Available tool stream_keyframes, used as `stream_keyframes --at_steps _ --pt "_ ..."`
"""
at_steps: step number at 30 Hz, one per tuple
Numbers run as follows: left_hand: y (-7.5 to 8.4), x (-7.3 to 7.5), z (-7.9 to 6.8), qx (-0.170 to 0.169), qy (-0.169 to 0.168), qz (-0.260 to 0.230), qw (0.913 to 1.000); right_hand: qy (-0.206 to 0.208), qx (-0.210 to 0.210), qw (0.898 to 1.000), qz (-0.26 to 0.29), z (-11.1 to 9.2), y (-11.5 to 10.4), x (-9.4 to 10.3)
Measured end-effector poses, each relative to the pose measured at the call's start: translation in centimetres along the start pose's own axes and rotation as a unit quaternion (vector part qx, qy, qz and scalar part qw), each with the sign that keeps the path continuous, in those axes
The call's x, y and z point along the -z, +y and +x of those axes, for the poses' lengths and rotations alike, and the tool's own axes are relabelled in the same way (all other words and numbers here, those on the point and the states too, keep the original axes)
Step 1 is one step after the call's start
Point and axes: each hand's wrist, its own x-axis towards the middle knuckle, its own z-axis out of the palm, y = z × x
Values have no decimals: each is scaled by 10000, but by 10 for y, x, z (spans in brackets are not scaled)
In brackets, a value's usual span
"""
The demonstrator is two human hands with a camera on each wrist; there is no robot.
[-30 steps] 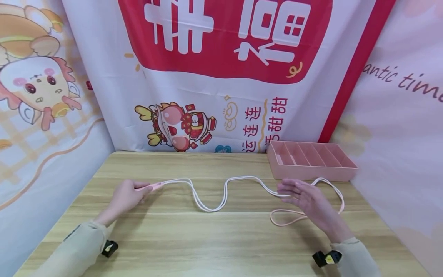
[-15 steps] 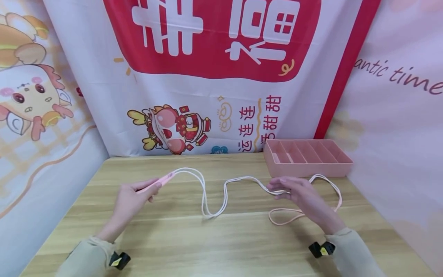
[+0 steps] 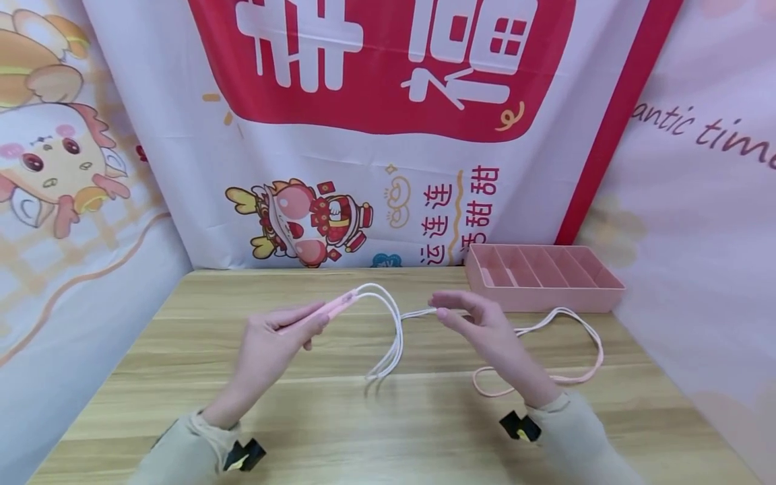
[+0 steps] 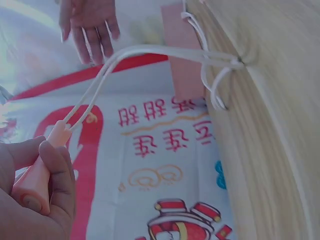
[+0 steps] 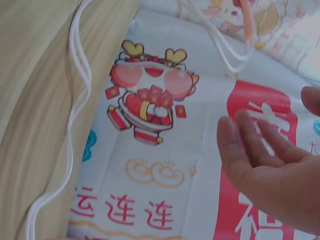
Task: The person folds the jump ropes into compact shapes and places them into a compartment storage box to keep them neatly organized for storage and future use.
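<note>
My left hand (image 3: 269, 347) grips a tapered pink handle (image 3: 330, 310) above the table, its cord end tilted up toward the right. From that end a doubled white cord (image 3: 397, 330) arches over and droops to the tabletop. The cord runs on behind my right hand (image 3: 485, 330) and ends in a pinkish loop (image 3: 570, 379) at the right. In the left wrist view, thumb and fingers wrap the handle (image 4: 37, 182), showing a round plug at its butt. My right hand is raised with relaxed, slightly bent fingers; in the right wrist view its fingers (image 5: 235, 150) hold nothing.
A pink divided box (image 3: 552, 296) with several compartments stands at the table's back right. Printed cloth (image 3: 339, 155) hangs behind the wooden table (image 3: 388, 431), and more covers both sides. Each wrist carries a small black camera (image 3: 244, 456).
My left hand has lifted the handle and moved right, pulling part of the cord off the table into an arch. My right hand has shifted left and up, toward the handle.
</note>
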Motion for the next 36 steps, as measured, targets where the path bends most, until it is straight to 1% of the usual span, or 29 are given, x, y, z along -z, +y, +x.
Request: stream_keyframes --at_steps 2,4,7,9,11,13,16,18,22,24,25,27,28,30,31,33,35,36 --pt "5 -6 -3 -209 -80 -127 9997 97 84 9999 -50 3 -1 -11" --pt "9 -13 -5 -449 -181 -186 9987 66 49 10000 -22 6 1 -20" --pt "15 -22 -6 -662 -297 -323 9968 -232 -176 9993 222 10 7 -30" --pt "17 -27 -5 -670 -348 -369 9965 -425 -287 9978 430 11 11 -32" --pt "19 -32 -4 -659 -390 -410 9962 -507 -264 9964 619 12 14 -32" --pt "20 -36 -1 -711 -443 -445 9955 -470 -145 9965 676 13 15 -30" --pt "20 -40 4 -834 -516 -455 9941 -331 21 9979 559 13 16 -27" --pt "18 -41 8 -880 -502 -466 9938 -239 95 9988 423 13 16 -24" --pt "15 -40 11 -750 -556 -582 9939 10 171 9997 150 14 13 -16" --pt "13 -38 12 -730 -686 -585 9932 151 259 9995 115 14 12 -11" --pt "13 -37 13 -701 -778 -532 9931 230 296 9992 99 14 11 -9" --pt "13 -35 14 -707 -1110 -368 9906 377 437 9983 76 14 9 -4" --pt "12 -34 14 -696 -1300 -225 9888 453 508 9977 48 14 8 -1" --pt "12 -33 15 -632 -1759 -8 9824 587 565 9967 -35 14 5 4" --pt "11 -33 15 -602 -2033 100 9772 641 578 9962 -76 13 4 6" --pt "10 -33 15 -579 -2578 197 9643 721 574 9956 -158 12 2 9" --pt "9 -35 15 -667 -3049 212 9498 737 568 9954 -212 12 0 11" --pt "8 -36 16 -735 -3232 233 9432 713 581 9956 -198 12 0 11"
